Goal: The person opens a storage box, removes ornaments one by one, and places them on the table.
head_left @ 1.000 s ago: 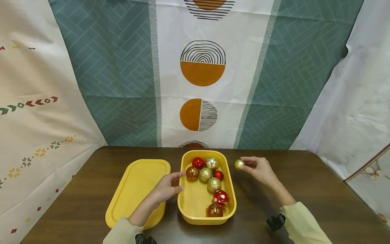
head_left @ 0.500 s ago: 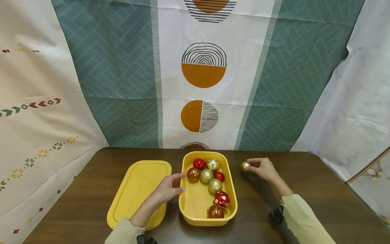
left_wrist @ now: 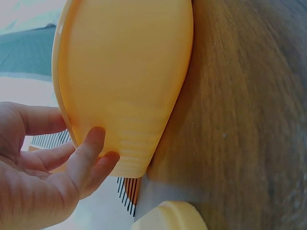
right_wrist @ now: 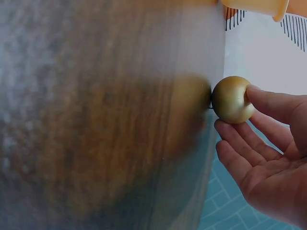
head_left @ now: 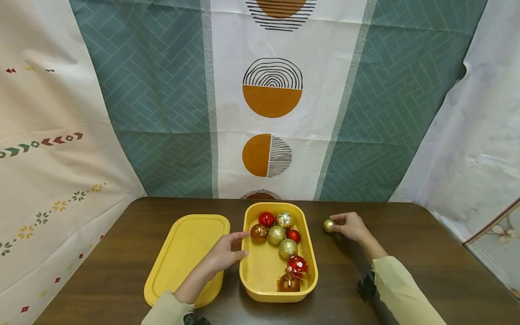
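Yellow tub (head_left: 260, 271) bars low passage between ball (head_left: 328, 226) and lid (head_left: 187, 253); free above.

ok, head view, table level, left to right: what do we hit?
Lid → left hand → box → gold ball → right hand.

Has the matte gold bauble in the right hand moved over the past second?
Yes. In the head view, the matte gold bauble has shifted to the right, widening its gap from the yellow box, and sits slightly lower in the picture.
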`<action>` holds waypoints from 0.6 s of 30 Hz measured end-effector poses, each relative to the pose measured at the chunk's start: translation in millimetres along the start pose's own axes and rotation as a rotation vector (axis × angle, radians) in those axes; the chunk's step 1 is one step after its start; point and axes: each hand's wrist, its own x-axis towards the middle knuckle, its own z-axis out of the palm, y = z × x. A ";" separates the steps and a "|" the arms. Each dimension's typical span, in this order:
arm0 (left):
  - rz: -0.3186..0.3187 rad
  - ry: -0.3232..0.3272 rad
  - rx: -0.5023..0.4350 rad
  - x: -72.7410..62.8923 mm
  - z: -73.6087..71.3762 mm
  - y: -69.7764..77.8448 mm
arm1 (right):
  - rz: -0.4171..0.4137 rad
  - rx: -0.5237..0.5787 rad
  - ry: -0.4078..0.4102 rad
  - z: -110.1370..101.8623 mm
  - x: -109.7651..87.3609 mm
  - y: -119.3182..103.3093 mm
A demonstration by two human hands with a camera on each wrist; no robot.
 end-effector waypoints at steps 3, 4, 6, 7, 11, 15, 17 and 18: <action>0.004 -0.005 -0.008 -0.1 -0.3 -0.1 | -0.006 0.002 -0.006 0.9 0.6 1.3; 0.005 -0.006 -0.011 -0.2 -0.3 -0.1 | -0.006 0.005 -0.006 1.2 0.6 1.7; 0.010 -0.008 -0.015 -0.3 -0.4 -0.1 | -0.007 0.015 -0.006 1.3 0.3 2.1; 0.012 -0.009 -0.016 -0.3 -0.4 -0.2 | -0.008 0.015 -0.006 1.3 0.0 2.3; 0.015 -0.009 -0.016 -0.1 -0.5 -0.5 | -0.014 0.016 -0.002 1.2 -0.4 2.6; 0.011 -0.005 -0.002 0.0 -0.6 -0.4 | -0.017 0.039 0.007 0.7 -0.4 2.6; 0.010 -0.002 0.007 -0.4 -0.6 0.1 | -0.018 0.058 0.009 -0.2 -0.9 2.0; 0.009 0.000 0.014 -0.6 -0.6 0.2 | -0.020 0.064 0.011 -0.9 -1.6 1.3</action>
